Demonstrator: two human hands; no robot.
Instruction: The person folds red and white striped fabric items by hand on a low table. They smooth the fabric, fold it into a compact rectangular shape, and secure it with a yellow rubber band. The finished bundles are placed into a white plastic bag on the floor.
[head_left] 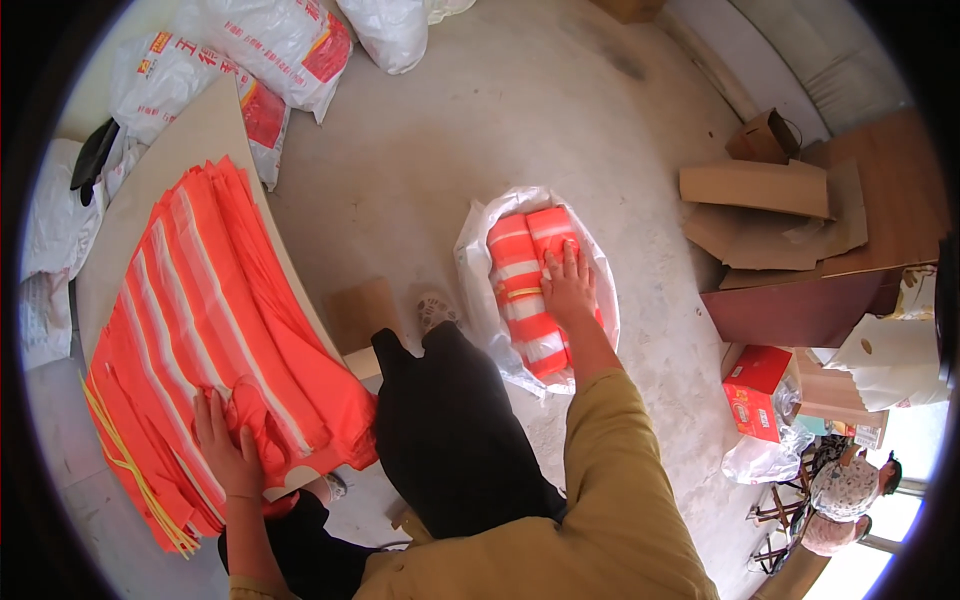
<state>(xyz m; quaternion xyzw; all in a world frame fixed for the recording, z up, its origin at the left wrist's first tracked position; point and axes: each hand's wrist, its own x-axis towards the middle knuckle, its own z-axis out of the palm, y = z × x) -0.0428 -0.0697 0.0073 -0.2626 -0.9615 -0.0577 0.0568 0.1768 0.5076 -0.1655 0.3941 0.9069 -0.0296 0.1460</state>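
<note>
At the left, a thick stack of orange-red cloths with white stripes (180, 290) lies spread on a table (230, 130). My left hand (226, 450) rests on the stack's near part with its fingers apart, beside a bunched fold of cloth. Yellow ties (130, 465) lie across the stack's left edge. A white plastic bag (475, 240) stands on the floor, its mouth wide. Rolled bundles of the same cloth (512, 262) fill it, one with a yellow tie around it. My right hand (568, 285) lies on the right-hand roll, fingers spread and pressed against it.
Full white sacks (270, 50) lean beyond the table. Flattened cardboard boxes (755, 190) and a brown wooden panel (800, 315) are at the right. A red box (757, 385) sits nearer, and people (850, 490) sit at the far lower right. Cardboard (365, 315) lies by my foot.
</note>
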